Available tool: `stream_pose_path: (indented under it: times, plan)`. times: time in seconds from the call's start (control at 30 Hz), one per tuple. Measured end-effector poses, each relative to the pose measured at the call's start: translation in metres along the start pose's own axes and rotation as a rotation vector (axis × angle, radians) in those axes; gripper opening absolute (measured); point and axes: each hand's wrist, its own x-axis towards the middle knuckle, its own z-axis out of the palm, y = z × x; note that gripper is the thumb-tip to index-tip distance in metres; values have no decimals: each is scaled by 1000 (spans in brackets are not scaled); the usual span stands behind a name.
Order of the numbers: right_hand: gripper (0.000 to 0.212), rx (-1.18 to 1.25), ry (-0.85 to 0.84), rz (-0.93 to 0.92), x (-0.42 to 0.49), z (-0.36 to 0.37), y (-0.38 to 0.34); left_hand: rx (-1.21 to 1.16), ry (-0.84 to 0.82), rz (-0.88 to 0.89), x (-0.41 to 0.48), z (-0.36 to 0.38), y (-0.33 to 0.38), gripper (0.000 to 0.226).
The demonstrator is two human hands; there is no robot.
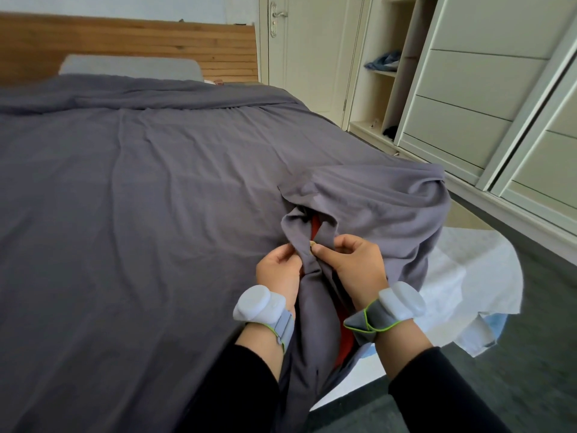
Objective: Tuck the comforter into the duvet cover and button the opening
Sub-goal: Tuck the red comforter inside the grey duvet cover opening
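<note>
Both hands are pinching the gathered edge of the dark grey fabric duvet cover at the bed's foot: the left hand is gripping a fold while the right hand is pressing a small pale button. The red-orange comforter is showing only as slivers through the opening, the rest lying hidden inside

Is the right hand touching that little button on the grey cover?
Touching. The head view shows the right hand with its thumb tip pressed against the small button on the grey duvet cover, with no gap between them.
</note>
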Motion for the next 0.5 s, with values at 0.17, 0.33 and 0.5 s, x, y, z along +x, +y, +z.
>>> stream_pose_path:
  times: [0.17, 0.33, 0.5]
  plan:
    - [17, -84, -39, 33, 3, 2, 4, 237, 3, 148, 5, -4, -2, 17]
    - [64, -266, 14, 95, -2, 4, -3, 409, -7, 245, 1, 1, -7, 9]
    - [41, -251, 41, 69, 3, 3, 0, 332, -34, 201, 1, 1, -10, 14]
